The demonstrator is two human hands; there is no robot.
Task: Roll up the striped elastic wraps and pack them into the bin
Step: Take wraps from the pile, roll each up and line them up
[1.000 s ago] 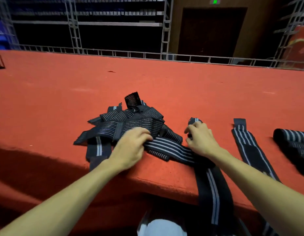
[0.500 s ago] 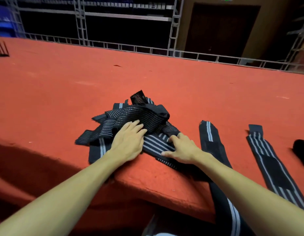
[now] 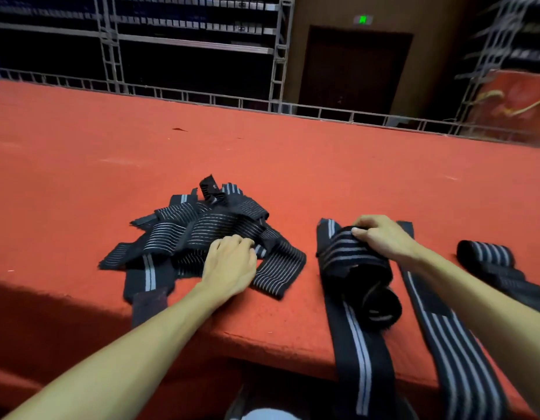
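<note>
Separating step: right hand (image 3: 382, 237) grips a wrap (image 3: 347, 253), left hand (image 3: 230, 263) on pile (image 3: 199, 228) (grip unclear); next lay flat, roll

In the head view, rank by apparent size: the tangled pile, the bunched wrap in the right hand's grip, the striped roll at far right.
1. tangled pile
2. bunched wrap, held by the right hand
3. striped roll, smallest; all at similar depth

One wide-angle camera, worn on the person's head, looks forward and down from close over the near edge of the red desk (image 3: 81, 165). The left hand (image 3: 232, 262) and right hand (image 3: 380, 237) reach in from below; a metal railing (image 3: 202, 97) and a dark doorway (image 3: 353, 68) lie beyond.
</note>
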